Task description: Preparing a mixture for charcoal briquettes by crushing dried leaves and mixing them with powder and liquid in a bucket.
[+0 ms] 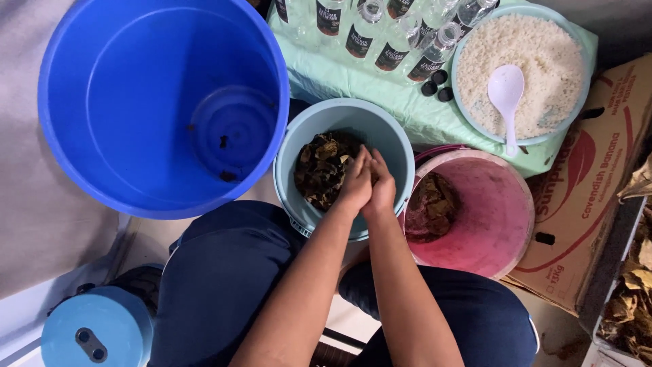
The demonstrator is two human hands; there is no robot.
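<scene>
Both my hands are pressed together over a small light-blue bucket that holds dry brown leaves. My left hand and my right hand touch each other with fingers closed, tips pointing into the bucket. Whether leaves sit between the palms is hidden. To the right a pink bucket holds a clump of dark leaves.
A large blue tub stands at the left, nearly bare inside. A light-blue basin of white grains with a white spoon sits on a green cloth beside several clear bottles. A cardboard box and dried leaves lie right.
</scene>
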